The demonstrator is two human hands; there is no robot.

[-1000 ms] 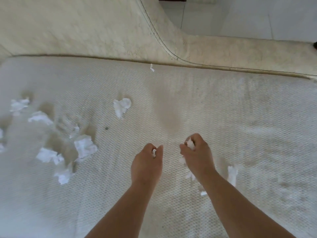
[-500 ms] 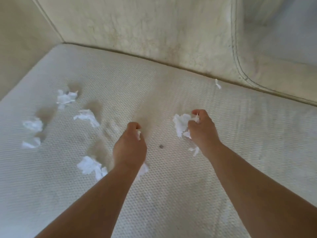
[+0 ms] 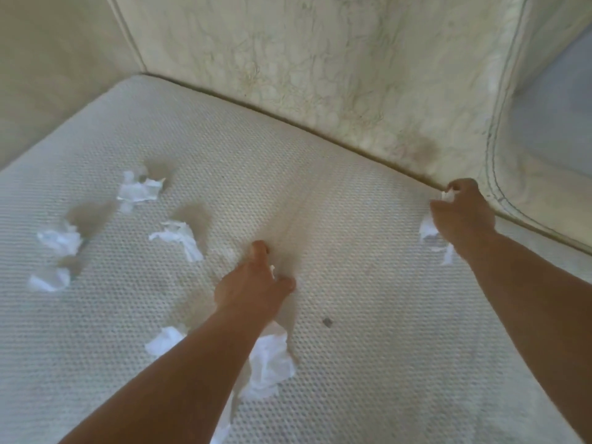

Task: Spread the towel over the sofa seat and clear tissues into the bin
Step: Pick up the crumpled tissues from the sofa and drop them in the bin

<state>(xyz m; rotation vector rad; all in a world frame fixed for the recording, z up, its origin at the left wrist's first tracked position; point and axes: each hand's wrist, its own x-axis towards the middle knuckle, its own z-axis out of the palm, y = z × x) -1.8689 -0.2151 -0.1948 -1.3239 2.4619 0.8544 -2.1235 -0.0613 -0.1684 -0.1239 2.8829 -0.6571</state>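
Forearms bare — left hand [image 3: 253,285], right hand [image 3: 463,216] apparently bare too.

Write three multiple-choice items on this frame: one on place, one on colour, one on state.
1. Where is the right hand?
A. over a bin
B. at the seam where seat meets backrest
C. on the floor

2. What colour are the loose tissues?
A. white
B. blue
C. pink

3. What state is the right hand in?
A. flat and open
B. curled, holding nothing
C. gripping tissue

Key:
1 B: the hand is at the dark seam line along the seat's back edge.
2 A: every wad lying on the seat is white.
3 C: the held tissue sticks out from its curled fingers.
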